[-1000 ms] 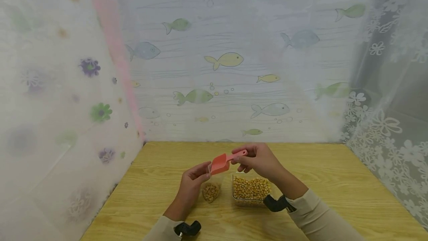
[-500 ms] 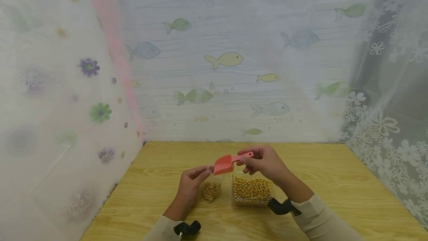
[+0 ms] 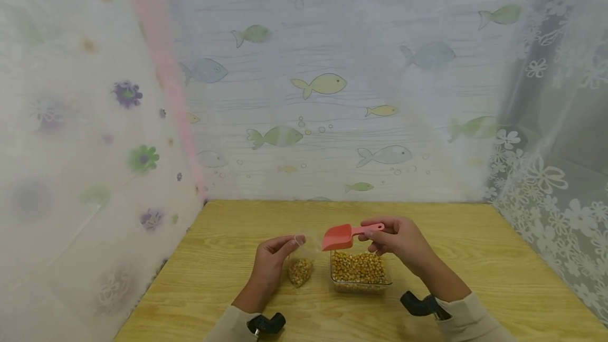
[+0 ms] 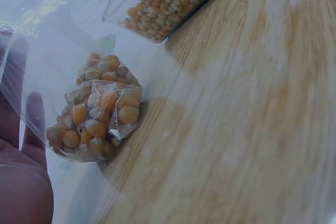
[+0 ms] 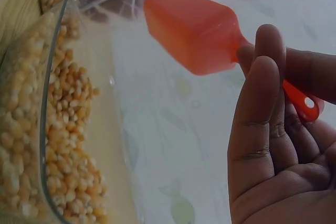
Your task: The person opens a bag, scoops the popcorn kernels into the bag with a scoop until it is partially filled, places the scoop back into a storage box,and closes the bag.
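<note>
My right hand pinches the handle of a small red-orange scoop, held above the back of a clear container filled with corn kernels. No kernels show in the scoop's bowl in the head view. With thumb and fingers, my left hand pinches the top edge of a clear plastic bag. Kernels fill the bag's bottom, which sits close over the table beside the container. In the right wrist view the back of the scoop faces the camera.
The wooden table runs back to a plastic curtain printed with fish. More curtains hang at the left and right. Black wrist mounts jut out under both sleeves.
My right hand has drawn the scoop to the right, away from the bag's mouth and over toward the container. The left hand and bag have stayed almost in place.
</note>
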`<act>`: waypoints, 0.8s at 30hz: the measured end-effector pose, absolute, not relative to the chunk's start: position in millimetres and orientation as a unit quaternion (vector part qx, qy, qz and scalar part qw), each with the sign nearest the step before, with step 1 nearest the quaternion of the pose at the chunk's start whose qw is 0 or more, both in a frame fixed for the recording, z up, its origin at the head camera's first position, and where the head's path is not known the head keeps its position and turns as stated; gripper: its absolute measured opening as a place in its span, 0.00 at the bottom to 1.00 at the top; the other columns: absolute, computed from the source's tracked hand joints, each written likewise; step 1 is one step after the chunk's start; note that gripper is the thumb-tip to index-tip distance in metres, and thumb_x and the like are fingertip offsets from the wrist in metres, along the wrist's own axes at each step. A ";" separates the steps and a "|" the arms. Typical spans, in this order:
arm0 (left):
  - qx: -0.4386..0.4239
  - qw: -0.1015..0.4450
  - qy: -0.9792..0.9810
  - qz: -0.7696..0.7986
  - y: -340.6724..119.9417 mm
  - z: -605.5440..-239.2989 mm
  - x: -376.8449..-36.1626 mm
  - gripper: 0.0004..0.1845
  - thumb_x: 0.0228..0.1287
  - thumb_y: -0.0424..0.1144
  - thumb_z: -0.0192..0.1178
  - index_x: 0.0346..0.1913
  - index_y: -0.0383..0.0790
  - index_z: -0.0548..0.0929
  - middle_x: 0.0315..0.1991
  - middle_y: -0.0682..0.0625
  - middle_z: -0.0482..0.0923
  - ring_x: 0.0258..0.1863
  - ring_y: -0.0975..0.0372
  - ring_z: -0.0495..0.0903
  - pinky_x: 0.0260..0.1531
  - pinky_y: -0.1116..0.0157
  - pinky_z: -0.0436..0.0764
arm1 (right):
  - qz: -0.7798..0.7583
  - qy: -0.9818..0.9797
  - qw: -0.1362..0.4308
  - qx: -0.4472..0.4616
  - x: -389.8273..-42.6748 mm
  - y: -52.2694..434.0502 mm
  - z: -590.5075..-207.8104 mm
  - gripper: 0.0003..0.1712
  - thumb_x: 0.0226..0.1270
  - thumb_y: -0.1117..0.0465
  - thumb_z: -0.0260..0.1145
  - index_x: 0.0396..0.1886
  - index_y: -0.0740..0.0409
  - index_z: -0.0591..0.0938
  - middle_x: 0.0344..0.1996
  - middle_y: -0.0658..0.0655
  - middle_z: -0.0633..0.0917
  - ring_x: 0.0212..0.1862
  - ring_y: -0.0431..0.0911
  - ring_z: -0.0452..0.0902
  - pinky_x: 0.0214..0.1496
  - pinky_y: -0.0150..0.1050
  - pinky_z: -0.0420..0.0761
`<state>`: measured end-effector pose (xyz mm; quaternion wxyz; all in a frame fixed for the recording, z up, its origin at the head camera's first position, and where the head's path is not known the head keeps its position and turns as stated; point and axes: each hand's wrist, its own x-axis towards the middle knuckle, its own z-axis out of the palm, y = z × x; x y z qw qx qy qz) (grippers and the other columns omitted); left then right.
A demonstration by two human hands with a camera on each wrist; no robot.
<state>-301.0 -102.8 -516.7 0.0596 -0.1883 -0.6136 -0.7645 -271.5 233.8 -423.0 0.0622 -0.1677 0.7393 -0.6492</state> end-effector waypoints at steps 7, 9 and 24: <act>-0.185 0.066 -0.606 -0.771 -102.7 -517.9 -303.4 0.14 0.73 0.35 0.65 0.51 0.24 0.87 0.50 0.46 0.90 0.58 0.55 0.86 0.64 0.63 0.80 | -0.661 0.727 0.069 -0.172 -269.3 249.0 -432.2 0.30 0.75 0.55 0.69 0.68 0.69 0.76 0.45 0.59 0.92 0.35 0.49 0.89 0.41 0.43 0.90; -0.180 0.065 -0.601 -0.776 -102.5 -517.3 -302.9 0.14 0.72 0.35 0.65 0.50 0.24 0.87 0.49 0.46 0.90 0.58 0.55 0.86 0.64 0.63 0.80 | -0.662 0.726 0.073 -0.172 -268.2 252.9 -435.7 0.30 0.75 0.55 0.68 0.68 0.71 0.76 0.44 0.59 0.92 0.35 0.47 0.88 0.40 0.40 0.89; -0.183 0.064 -0.599 -0.777 -102.6 -518.0 -302.6 0.12 0.73 0.34 0.64 0.50 0.26 0.87 0.50 0.46 0.90 0.57 0.54 0.87 0.64 0.63 0.80 | -0.622 0.753 0.106 -0.186 -268.7 289.9 -451.5 0.30 0.76 0.57 0.67 0.67 0.75 0.75 0.46 0.66 0.90 0.39 0.50 0.90 0.42 0.45 0.90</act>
